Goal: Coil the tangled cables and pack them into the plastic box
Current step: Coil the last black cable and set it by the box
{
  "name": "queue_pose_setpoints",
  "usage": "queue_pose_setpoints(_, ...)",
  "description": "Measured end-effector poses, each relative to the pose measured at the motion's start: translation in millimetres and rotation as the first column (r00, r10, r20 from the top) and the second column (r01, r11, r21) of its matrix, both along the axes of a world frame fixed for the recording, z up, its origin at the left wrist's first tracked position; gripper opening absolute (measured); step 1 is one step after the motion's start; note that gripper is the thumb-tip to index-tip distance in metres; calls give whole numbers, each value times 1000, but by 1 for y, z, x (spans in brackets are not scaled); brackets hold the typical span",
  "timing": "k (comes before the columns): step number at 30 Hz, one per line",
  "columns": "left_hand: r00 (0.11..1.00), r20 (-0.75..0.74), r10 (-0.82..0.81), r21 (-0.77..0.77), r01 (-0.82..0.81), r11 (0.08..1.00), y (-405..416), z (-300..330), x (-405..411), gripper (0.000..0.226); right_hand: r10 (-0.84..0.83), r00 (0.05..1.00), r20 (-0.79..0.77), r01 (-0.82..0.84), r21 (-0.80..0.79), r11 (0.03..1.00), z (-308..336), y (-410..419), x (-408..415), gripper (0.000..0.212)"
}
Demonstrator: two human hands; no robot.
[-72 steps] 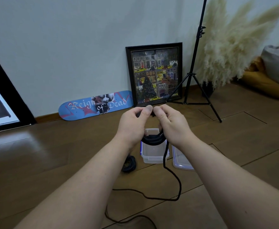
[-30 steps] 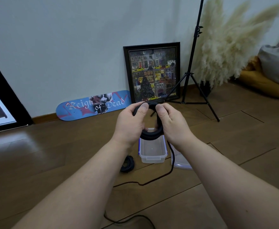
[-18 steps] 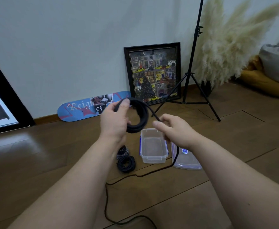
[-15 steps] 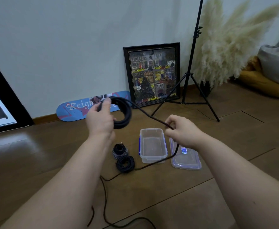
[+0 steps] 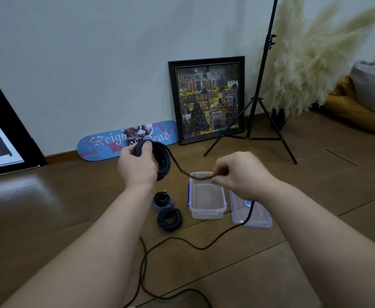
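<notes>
My left hand (image 5: 136, 166) grips a partly wound coil of black cable (image 5: 163, 161), held upright above the floor. From the coil a strand runs right to my right hand (image 5: 241, 174), which pinches it above the clear plastic box (image 5: 206, 213). The loose rest of the cable (image 5: 173, 241) drops behind my right wrist and trails over the floor toward me. The box stands open and holds nothing. Its clear lid (image 5: 252, 221) lies flat beside it on the right. Two finished cable coils, a striped one (image 5: 162, 202) and a black one (image 5: 170, 218), lie left of the box.
A blue skateboard deck (image 5: 106, 144) and a framed picture (image 5: 207, 98) lean on the wall behind. A black tripod stand (image 5: 256, 101) is at the back right, beside pampas grass (image 5: 311, 63) and cushions (image 5: 359, 107). A dark framed panel (image 5: 2, 134) stands at left.
My hands have separated: the left carried the coil up and to the left, the right slid along the strand to the right. The two floor coils and the lid came into view.
</notes>
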State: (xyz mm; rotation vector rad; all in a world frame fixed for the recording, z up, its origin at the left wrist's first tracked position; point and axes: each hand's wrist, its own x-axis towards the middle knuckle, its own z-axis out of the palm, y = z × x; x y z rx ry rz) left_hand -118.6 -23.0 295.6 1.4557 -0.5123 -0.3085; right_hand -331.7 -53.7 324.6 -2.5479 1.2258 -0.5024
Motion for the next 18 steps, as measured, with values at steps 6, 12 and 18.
queue_pose_setpoints(6, 961, 210, -178, 96, 161, 982, 5, 3, -17, 16, -17, 636, 771, -525, 448, 724, 31, 16, 6, 7)
queue_pose_setpoints(12, 877, 4, -481, -1, 481, 877, 4, 4, -43, 6, -187, 650, 737, -175, 384, 906, 3, -2, 19, 7)
queue_pose_setpoints(18, 805, -180, -566, -76, 562, 824, 4, 7, -55, 16, -177, 684, 708, 1, 241, 970, -5, -7, 25, 12)
